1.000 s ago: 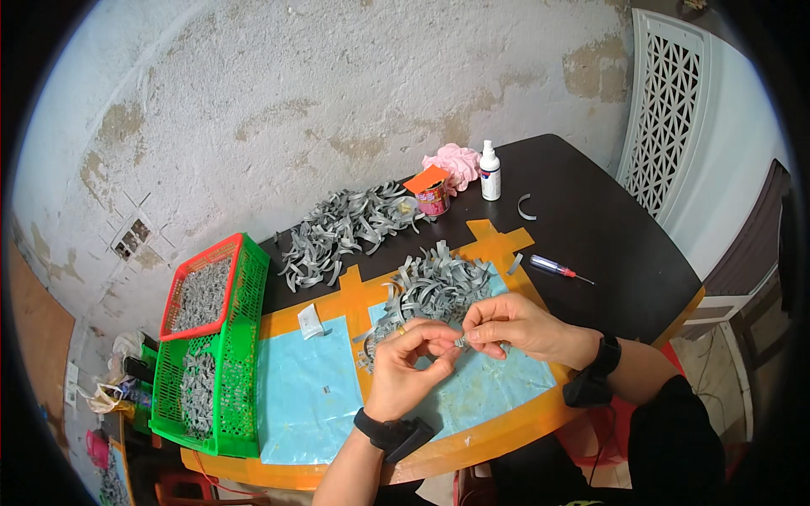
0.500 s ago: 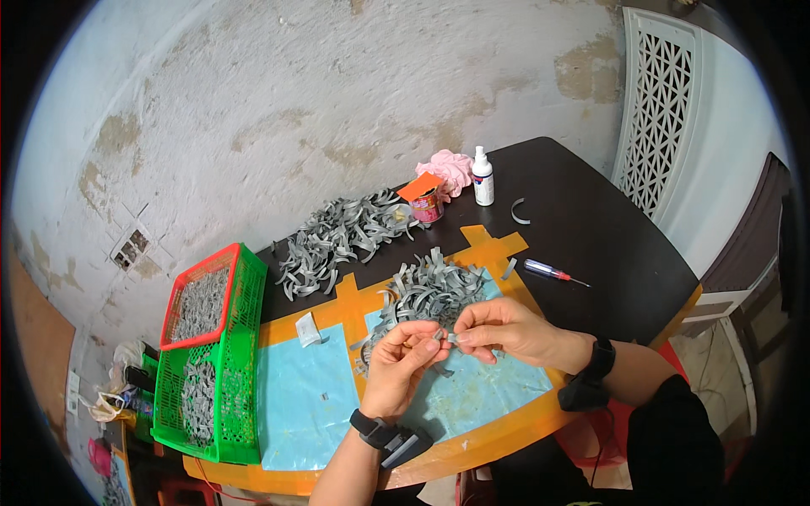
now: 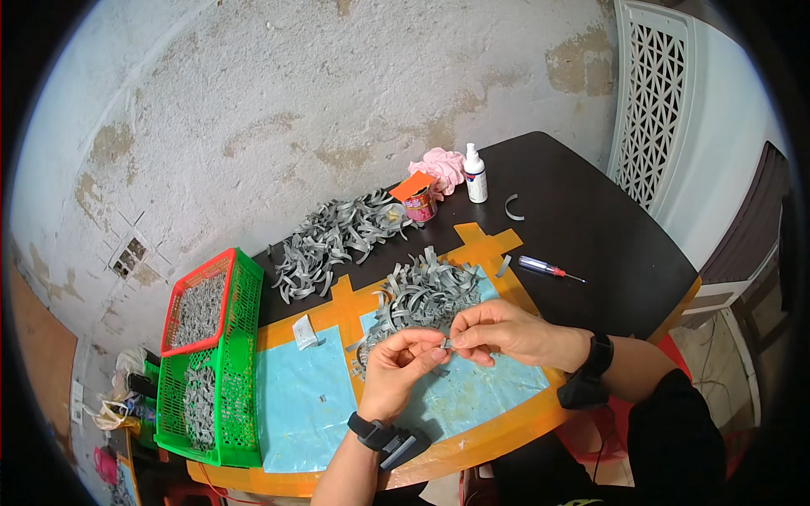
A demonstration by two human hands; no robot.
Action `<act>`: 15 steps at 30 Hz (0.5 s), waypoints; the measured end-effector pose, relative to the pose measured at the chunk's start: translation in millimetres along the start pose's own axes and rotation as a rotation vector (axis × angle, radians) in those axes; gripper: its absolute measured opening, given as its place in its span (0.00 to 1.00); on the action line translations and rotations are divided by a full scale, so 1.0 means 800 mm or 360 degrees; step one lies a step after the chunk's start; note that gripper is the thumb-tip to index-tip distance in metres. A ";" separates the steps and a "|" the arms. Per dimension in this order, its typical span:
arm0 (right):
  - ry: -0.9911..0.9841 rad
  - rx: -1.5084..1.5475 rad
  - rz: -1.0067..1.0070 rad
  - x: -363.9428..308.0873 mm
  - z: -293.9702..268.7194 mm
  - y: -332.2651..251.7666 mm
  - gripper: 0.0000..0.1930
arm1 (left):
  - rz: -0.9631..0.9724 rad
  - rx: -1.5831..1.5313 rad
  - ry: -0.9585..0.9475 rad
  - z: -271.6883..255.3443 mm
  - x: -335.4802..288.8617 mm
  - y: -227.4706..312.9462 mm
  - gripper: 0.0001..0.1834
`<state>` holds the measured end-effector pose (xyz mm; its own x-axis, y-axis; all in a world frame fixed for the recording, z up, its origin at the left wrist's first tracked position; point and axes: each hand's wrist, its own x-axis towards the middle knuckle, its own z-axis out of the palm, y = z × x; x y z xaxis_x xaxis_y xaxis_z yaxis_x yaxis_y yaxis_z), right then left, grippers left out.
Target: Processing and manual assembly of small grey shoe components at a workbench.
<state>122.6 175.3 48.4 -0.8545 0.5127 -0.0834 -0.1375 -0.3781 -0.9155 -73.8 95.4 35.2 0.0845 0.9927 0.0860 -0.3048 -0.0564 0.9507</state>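
Observation:
My left hand and my right hand meet fingertip to fingertip over the blue sheet. Pinched between them is a small grey piece, mostly covered by the fingers, so its exact shape is hard to make out. Right behind the hands lies a heap of grey curved strips, partly hidden by my fingers. A second heap of such strips spreads farther back on the dark table.
To the left, a red basket rests on a green basket; both hold small grey pieces. A screwdriver, a spray bottle, a red can, a pink cloth and a white packet lie around. Orange tape borders the sheets.
My fingertips have drawn closer together around the small grey piece, which shows less now. The whole view has shifted slightly; the other objects stay put.

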 end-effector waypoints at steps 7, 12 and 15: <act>0.0059 -0.0111 -0.0055 -0.002 0.005 -0.001 0.09 | 0.0135 0.0254 0.0032 0.004 -0.002 0.006 0.13; 0.0055 -0.0197 -0.0093 -0.002 0.005 0.001 0.08 | 0.0350 0.0582 0.0003 0.011 -0.003 0.015 0.12; 0.0016 -0.0206 -0.0056 -0.001 0.004 0.001 0.07 | 0.0338 0.0666 0.0056 0.016 -0.005 0.020 0.11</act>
<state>121.6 172.2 49.3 -0.8453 0.5317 -0.0535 -0.1012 -0.2575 -0.9610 -66.8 88.9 53.6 0.0273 0.9571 0.2884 0.0971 -0.2897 0.9522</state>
